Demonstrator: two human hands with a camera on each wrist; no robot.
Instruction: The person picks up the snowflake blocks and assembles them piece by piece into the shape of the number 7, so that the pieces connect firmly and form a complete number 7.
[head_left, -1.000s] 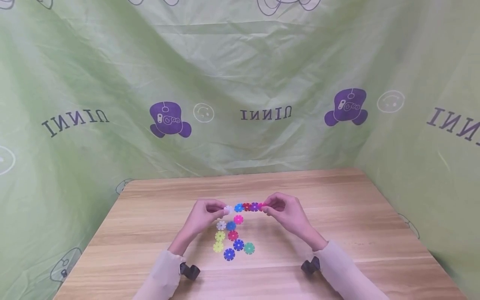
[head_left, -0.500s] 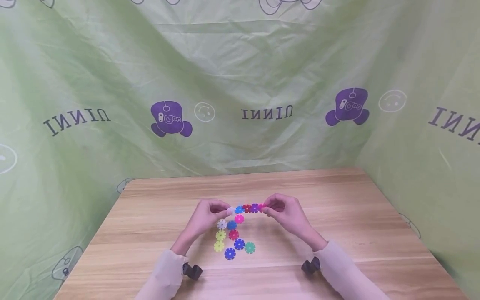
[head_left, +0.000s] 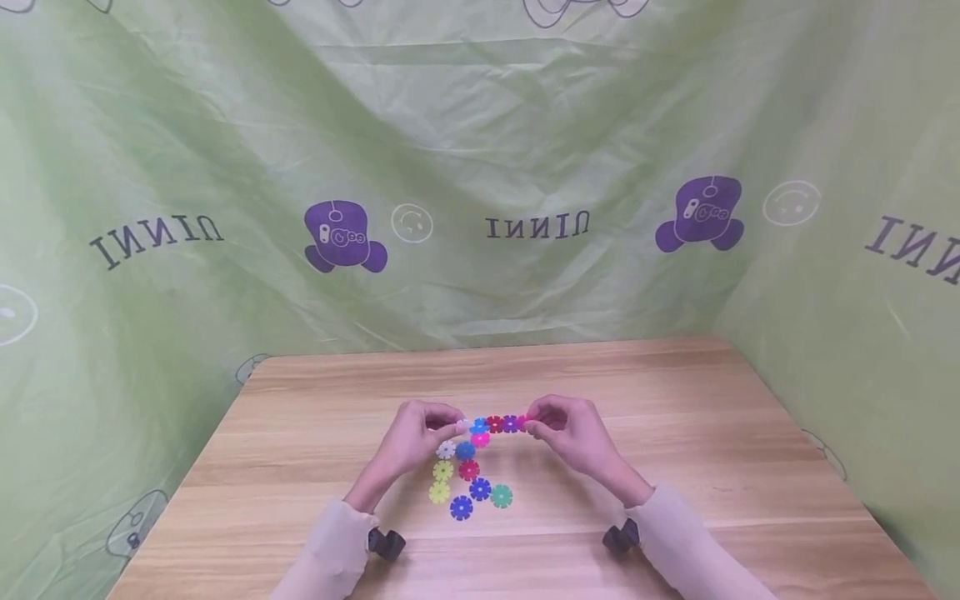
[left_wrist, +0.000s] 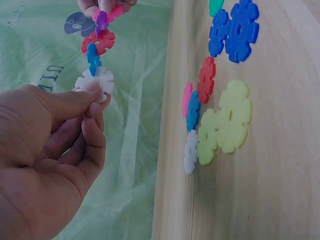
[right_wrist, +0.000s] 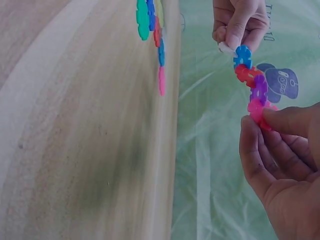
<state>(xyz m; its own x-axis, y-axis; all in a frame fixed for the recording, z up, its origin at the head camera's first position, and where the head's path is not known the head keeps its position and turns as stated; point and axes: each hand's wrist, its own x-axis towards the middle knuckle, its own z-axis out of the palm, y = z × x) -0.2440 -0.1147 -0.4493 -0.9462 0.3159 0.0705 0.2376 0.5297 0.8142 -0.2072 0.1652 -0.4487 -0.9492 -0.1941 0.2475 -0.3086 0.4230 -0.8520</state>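
Note:
Thumb and fingers of my left hand (head_left: 412, 437) pinch a white snowflake disc (left_wrist: 104, 79) with notches round its rim. At the white disc's upper edge in the left wrist view, a blue disc (left_wrist: 93, 59) meets it and appears slotted in. From there the chain runs through a red disc (right_wrist: 248, 75) and a purple disc (right_wrist: 259, 90) to a pink disc (right_wrist: 256, 108). My right hand (head_left: 577, 429) pinches that pink end, partly covering it. Both hands hold the chain stretched between them above the table (head_left: 645, 383).
Loose-looking snowflake discs lie below the hands: a white disc (head_left: 446, 450), two yellow discs, a red disc (head_left: 468, 470), blue discs, a green disc (head_left: 501, 496) and a pink disc (head_left: 480, 439). A green printed curtain (head_left: 480, 292) hangs behind the table.
My left hand has moved slightly right, closing the gap between its white disc and the blue one. Both hands and the chain now sit a little lower in the head view.

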